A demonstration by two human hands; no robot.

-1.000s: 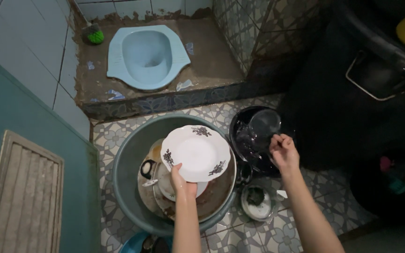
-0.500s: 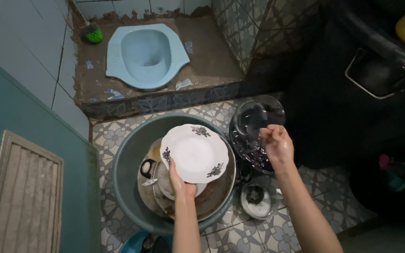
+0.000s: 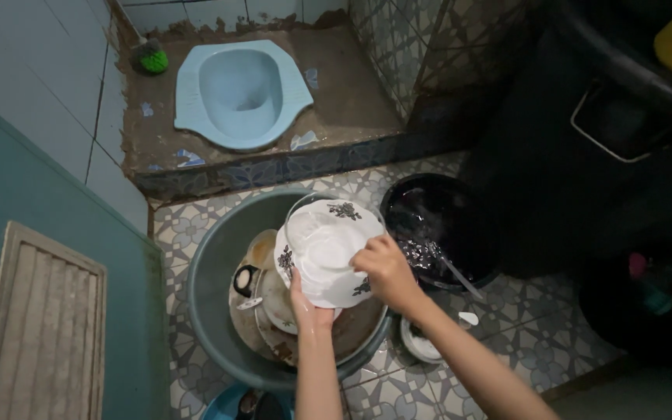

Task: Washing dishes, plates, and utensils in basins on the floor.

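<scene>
The left hand (image 3: 309,309) grips the lower rim of a white plate (image 3: 325,249), tilted over the basin (image 3: 211,288). The right hand (image 3: 386,268) closes on a clear bowl (image 3: 313,233) pressed against the plate's face. Beneath them, dirty dishes (image 3: 266,299) fill the basin. Just right of the right hand sits a black bucket (image 3: 453,225) of water; beyond both hands, a blue squat toilet (image 3: 239,89).

A white plate (image 3: 324,250) with dark floral sprigs sits mid-frame over a grey-green basin (image 3: 211,288); a pale blue squat toilet (image 3: 239,89) lies upper left; the floor tiles (image 3: 554,342) are patterned.
</scene>
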